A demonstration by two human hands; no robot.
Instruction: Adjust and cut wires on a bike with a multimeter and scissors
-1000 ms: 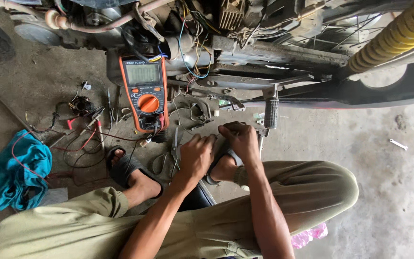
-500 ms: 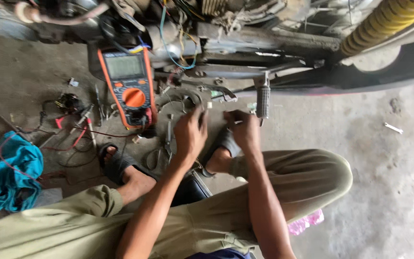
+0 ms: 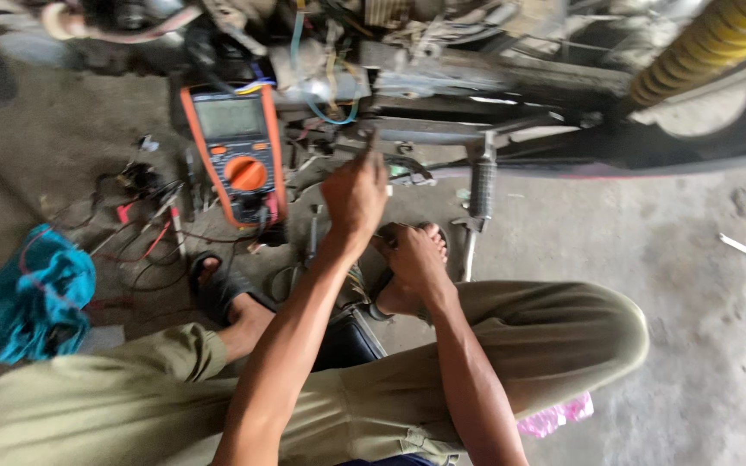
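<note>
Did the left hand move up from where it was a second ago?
Yes. The left hand has lifted off the foot and gone up toward the motorbike, now level with the orange meter.

the multimeter (image 3: 237, 151) is orange with a grey screen and an orange dial. a crumpled cloth (image 3: 32, 298) is turquoise. the coil spring (image 3: 705, 47) is yellow. the trousers (image 3: 520, 345) are olive, the floor (image 3: 701, 328) grey concrete.
</note>
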